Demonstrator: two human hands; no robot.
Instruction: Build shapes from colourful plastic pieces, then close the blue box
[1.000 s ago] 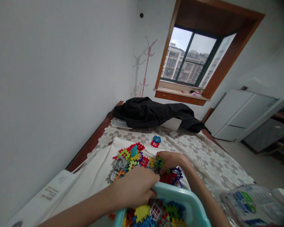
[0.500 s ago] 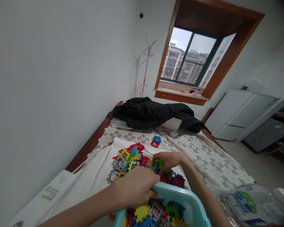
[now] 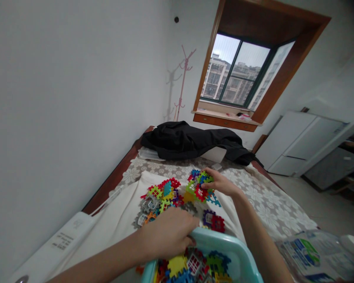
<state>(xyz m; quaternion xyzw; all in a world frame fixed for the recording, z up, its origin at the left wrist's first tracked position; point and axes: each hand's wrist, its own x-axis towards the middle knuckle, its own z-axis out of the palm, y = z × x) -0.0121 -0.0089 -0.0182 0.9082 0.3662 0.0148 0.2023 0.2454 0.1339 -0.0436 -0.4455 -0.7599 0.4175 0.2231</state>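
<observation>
The left hand (image 3: 171, 232) is clenched on the rim of the blue bin (image 3: 230, 240); the right hand (image 3: 220, 184) pinches a cluster of toothed pieces (image 3: 199, 192) ahead of it. These look light, stiff plastic, likely best pinched by flat faces, since linked tabs may snap apart. A loose pile (image 3: 155, 202) lies just beyond the left hand. The bin wall rises between the hands; the patterned cover (image 3: 262, 196) gives sideways room right of the right hand, before the bottle (image 3: 321, 253).
</observation>
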